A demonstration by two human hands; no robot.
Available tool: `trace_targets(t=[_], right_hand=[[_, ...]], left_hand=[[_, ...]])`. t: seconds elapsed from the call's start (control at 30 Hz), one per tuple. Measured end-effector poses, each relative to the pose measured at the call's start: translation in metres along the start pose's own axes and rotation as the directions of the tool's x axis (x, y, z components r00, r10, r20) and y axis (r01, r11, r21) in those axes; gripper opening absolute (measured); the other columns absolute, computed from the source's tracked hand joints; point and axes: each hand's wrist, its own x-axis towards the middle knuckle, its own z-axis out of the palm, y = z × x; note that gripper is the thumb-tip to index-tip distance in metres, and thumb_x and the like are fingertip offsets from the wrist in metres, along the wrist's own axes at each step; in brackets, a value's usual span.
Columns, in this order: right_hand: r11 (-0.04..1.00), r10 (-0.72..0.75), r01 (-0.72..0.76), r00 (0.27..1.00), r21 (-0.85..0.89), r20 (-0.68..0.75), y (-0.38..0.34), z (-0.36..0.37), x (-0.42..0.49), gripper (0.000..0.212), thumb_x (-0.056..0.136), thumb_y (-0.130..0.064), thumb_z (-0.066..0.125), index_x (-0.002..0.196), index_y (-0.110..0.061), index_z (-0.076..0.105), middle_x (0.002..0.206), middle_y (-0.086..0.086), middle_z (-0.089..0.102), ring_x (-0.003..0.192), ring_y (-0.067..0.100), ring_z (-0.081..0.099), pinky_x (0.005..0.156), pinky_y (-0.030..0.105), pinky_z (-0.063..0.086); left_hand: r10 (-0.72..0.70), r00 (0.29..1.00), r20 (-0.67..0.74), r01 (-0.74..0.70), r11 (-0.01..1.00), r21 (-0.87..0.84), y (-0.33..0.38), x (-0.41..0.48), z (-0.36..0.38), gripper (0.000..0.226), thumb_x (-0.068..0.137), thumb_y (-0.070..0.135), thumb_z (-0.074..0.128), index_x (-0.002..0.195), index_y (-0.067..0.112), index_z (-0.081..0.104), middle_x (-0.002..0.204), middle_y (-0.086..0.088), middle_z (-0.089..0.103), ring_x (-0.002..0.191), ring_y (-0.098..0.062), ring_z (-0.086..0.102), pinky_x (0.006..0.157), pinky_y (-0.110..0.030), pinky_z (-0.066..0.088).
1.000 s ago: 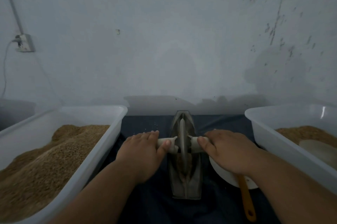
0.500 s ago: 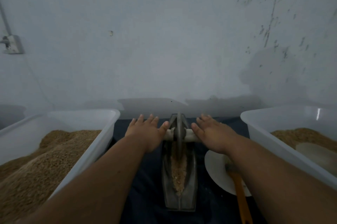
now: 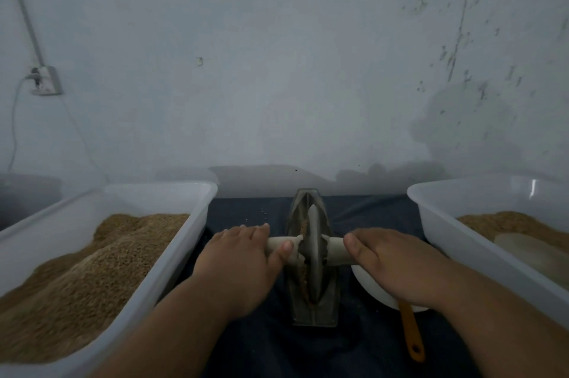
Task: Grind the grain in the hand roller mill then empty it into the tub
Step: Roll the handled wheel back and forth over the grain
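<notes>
The grinding step is in hand. The left hand (image 3: 237,263) lies over the left handle (image 3: 277,243), fingers draped across it and thumb hooked on the near side. The right hand (image 3: 400,266) holds the right handle (image 3: 337,251) the same way, though its fingertips are hidden. Between them the wheel (image 3: 314,251) stands upright in the trough (image 3: 314,313), with grain (image 3: 303,228) lying along its left side. I'd say the next move is an even two-handed push along the trough, with the wheel kept straight. Emptying waits, probably into the right tub (image 3: 446,223). The left tub (image 3: 184,251) is heaped with grain.
</notes>
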Motion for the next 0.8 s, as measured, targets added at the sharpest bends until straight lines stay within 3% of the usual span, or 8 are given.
trace_targets(t=[0.1, 0.2, 0.33, 0.43, 0.6, 0.7, 0.8], right_hand=[[1.0, -0.01, 0.011, 1.0, -0.019, 0.022, -0.001, -0.001, 0.007, 0.088, 0.072, -0.08, -0.01, 0.104, -0.035, 0.058, 0.103, -0.013, 0.061, 0.094, 0.006, 0.056, 0.089, 0.036, 0.047], [0.997, -0.001, 0.003, 1.0, -0.079, 0.027, 0.005, 0.005, 0.03, 0.1, 0.074, -0.079, -0.01, 0.123, -0.027, 0.059, 0.126, -0.003, 0.062, 0.118, 0.016, 0.055, 0.1, 0.042, 0.044], [0.991, 0.049, -0.044, 0.998, -0.123, 0.041, 0.022, 0.017, 0.076, 0.079, 0.094, -0.07, 0.006, 0.148, -0.027, 0.043, 0.158, -0.003, 0.036, 0.147, 0.016, 0.028, 0.116, 0.045, 0.029], [0.987, 0.087, -0.081, 0.995, -0.137, 0.044, 0.036, 0.022, 0.11, 0.074, 0.098, -0.067, 0.009, 0.158, -0.026, 0.022, 0.166, -0.005, 0.012, 0.152, 0.014, 0.009, 0.122, 0.044, 0.013], [0.981, 0.138, -0.137, 0.99, -0.139, -0.004, 0.055, 0.028, 0.139, 0.075, 0.096, -0.067, 0.005, 0.159, -0.027, -0.001, 0.167, -0.003, -0.008, 0.153, 0.015, -0.005, 0.122, 0.046, 0.002], [0.984, 0.123, -0.124, 0.992, -0.126, -0.015, 0.056, 0.03, 0.138, 0.077, 0.096, -0.067, 0.005, 0.16, -0.024, -0.001, 0.167, -0.002, -0.008, 0.153, 0.015, -0.006, 0.122, 0.045, 0.003], [0.987, 0.09, -0.089, 0.996, -0.134, 0.002, 0.048, 0.027, 0.125, 0.073, 0.099, -0.064, 0.008, 0.159, -0.023, 0.013, 0.167, 0.001, 0.005, 0.153, 0.017, 0.004, 0.122, 0.045, 0.012]], left_hand=[[-0.011, 0.999, 0.043, 0.013, 0.999, -0.048, -0.004, 0.007, 0.003, 0.107, 0.071, 0.077, -0.019, 0.153, 0.025, 0.025, 0.154, 0.003, 0.038, 0.14, -0.017, 0.035, 0.115, -0.036, 0.026], [-0.035, 0.997, 0.071, 0.038, 0.998, -0.049, -0.008, 0.028, 0.017, 0.102, 0.076, 0.076, -0.015, 0.153, 0.023, 0.025, 0.156, 0.001, 0.035, 0.142, -0.019, 0.033, 0.115, -0.038, 0.027], [-0.061, 0.989, 0.131, 0.062, 0.998, -0.005, -0.015, 0.074, 0.031, 0.065, 0.1, 0.058, 0.011, 0.155, 0.023, 0.019, 0.16, -0.005, 0.025, 0.145, -0.028, 0.026, 0.116, -0.045, 0.025], [-0.051, 0.981, 0.186, 0.042, 0.998, 0.049, -0.019, 0.109, 0.035, 0.054, 0.104, 0.045, 0.02, 0.155, 0.034, 0.003, 0.164, -0.005, 0.006, 0.149, -0.036, 0.008, 0.118, -0.053, 0.013], [-0.145, 0.984, 0.104, 0.147, 0.989, -0.012, -0.019, 0.143, 0.036, 0.074, 0.095, 0.064, 0.0, 0.157, 0.024, -0.003, 0.165, 0.002, -0.006, 0.15, -0.026, -0.014, 0.119, -0.05, -0.006], [-0.128, 0.986, 0.104, 0.127, 0.992, 0.02, -0.019, 0.145, 0.036, 0.074, 0.095, 0.064, 0.0, 0.157, 0.024, -0.005, 0.165, 0.001, -0.007, 0.15, -0.027, -0.014, 0.12, -0.05, -0.006], [-0.066, 0.983, 0.17, 0.048, 0.993, 0.104, -0.021, 0.131, 0.035, 0.061, 0.101, 0.053, 0.013, 0.156, 0.032, -0.003, 0.165, -0.004, 0.0, 0.15, -0.035, -0.001, 0.119, -0.054, 0.005]])
